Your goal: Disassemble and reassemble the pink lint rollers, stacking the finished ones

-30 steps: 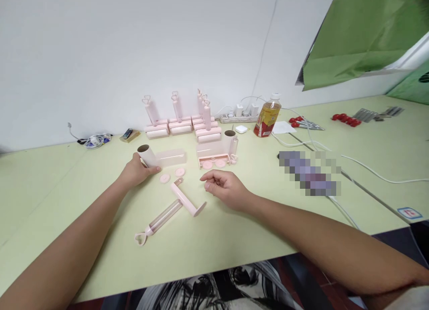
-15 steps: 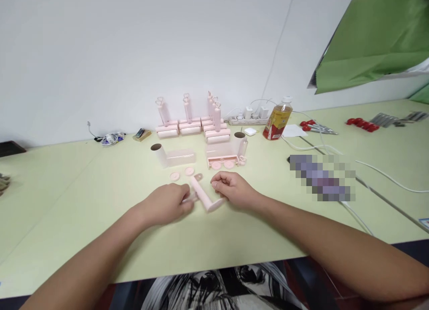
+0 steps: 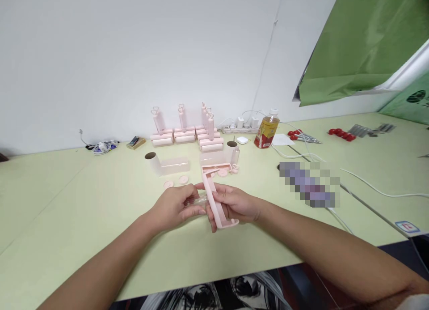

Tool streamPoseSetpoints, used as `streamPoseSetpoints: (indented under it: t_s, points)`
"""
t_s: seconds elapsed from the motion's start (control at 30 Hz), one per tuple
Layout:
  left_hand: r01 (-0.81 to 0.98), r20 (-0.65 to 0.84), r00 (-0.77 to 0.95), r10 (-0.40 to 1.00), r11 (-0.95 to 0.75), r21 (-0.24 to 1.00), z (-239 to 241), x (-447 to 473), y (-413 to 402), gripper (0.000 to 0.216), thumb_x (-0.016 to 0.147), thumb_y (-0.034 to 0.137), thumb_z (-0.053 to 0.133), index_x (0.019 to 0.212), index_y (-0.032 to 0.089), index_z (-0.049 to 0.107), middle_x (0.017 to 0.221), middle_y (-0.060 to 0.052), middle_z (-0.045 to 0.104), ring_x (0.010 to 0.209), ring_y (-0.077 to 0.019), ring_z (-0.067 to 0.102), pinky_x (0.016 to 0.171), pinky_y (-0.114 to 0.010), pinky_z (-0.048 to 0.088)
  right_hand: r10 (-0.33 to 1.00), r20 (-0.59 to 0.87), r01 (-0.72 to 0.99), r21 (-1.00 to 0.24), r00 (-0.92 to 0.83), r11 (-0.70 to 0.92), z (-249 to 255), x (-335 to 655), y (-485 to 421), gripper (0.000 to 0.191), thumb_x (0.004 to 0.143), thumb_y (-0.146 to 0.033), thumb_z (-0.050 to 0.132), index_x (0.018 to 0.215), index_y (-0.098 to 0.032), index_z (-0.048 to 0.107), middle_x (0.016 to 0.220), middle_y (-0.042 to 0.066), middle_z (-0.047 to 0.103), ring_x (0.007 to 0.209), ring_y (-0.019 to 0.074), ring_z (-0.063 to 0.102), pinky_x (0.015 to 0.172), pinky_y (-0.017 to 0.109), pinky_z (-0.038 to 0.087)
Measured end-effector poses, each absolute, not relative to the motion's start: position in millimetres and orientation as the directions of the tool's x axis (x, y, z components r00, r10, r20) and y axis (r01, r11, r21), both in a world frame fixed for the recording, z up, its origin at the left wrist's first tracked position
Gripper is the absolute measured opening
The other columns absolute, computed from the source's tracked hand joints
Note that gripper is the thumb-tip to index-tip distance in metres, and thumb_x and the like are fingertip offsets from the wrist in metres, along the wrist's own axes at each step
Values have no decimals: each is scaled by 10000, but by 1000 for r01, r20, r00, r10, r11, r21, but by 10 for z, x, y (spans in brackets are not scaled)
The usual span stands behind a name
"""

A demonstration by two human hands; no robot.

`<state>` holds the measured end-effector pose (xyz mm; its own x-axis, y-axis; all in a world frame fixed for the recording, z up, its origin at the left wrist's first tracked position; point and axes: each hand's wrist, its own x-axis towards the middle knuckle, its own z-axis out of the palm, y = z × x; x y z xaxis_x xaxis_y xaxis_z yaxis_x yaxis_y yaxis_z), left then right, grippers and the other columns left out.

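My right hand [image 3: 238, 203] is closed round a pink lint roller frame [image 3: 217, 209], a long trough-like piece with its hollow side up and a bent end toward me. My left hand [image 3: 177, 207] grips a clear handle tube [image 3: 200, 200] that meets the frame's left side; the joint is partly hidden by fingers. Just beyond my left hand lie two pink round end caps [image 3: 183, 180]. A white sticky roll [image 3: 153, 164] stands beside a clear cover [image 3: 174, 167]. Behind my right hand are another pink frame [image 3: 231, 167] and a second roll [image 3: 232, 154].
Several assembled pink lint rollers [image 3: 211, 144] stand along the wall. To their right are a power strip [image 3: 241, 129], a drink bottle [image 3: 267, 131], red-handled tools [image 3: 295, 134] and white cables [image 3: 298, 156]. A blurred-out object [image 3: 306, 184] lies at right.
My right hand has closed on the pink frame, which is now lifted off the table and turned hollow side up. My view has shifted slightly.
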<state>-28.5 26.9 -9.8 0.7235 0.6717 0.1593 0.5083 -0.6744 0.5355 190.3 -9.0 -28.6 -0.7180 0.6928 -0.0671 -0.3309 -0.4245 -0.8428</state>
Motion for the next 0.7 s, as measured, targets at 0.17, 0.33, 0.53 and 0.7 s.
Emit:
streamPoseSetpoints:
  t_s: [0.17, 0.33, 0.53, 0.7]
  points:
    - [472, 250, 720, 648, -721, 507, -128, -338, 268, 433, 808, 615, 579, 748, 194, 495, 643, 17, 542, 580, -123, 470, 551, -240, 319, 634, -54, -305, -843, -771, -443, -245, 1907, -134, 530, 825, -493, 683, 1216, -232, 438, 767, 39, 721, 665, 211, 707, 627, 321, 505]
    - [448, 178, 766, 618, -711, 543, -155, -350, 297, 403, 834, 596, 566, 880, 195, 578, 663, 16, 572, 587, -121, 491, 562, -234, 346, 685, -76, -238, -905, -724, -351, -273, 1893, -135, 466, 773, -506, 738, 1030, -199, 499, 765, 51, 721, 644, 174, 687, 607, 269, 470]
    - [457, 173, 775, 607, -729, 510, -179, -332, 329, 454, 855, 624, 512, 828, 177, 595, 667, -3, 587, 590, -124, 499, 551, -231, 326, 766, -89, -183, -948, -637, -262, -234, 1873, -133, 480, 746, -514, 752, 1012, -169, 550, 728, 38, 699, 655, 165, 670, 600, 266, 487]
    - [471, 153, 788, 596, -744, 474, -144, -296, 292, 532, 863, 679, 434, 826, 174, 596, 719, -33, 620, 628, -147, 529, 566, -242, 349, 793, -82, -136, -969, -604, -204, -119, 1888, -198, 435, 759, -508, 733, 961, -159, 569, 714, 36, 686, 624, 152, 648, 585, 267, 492]
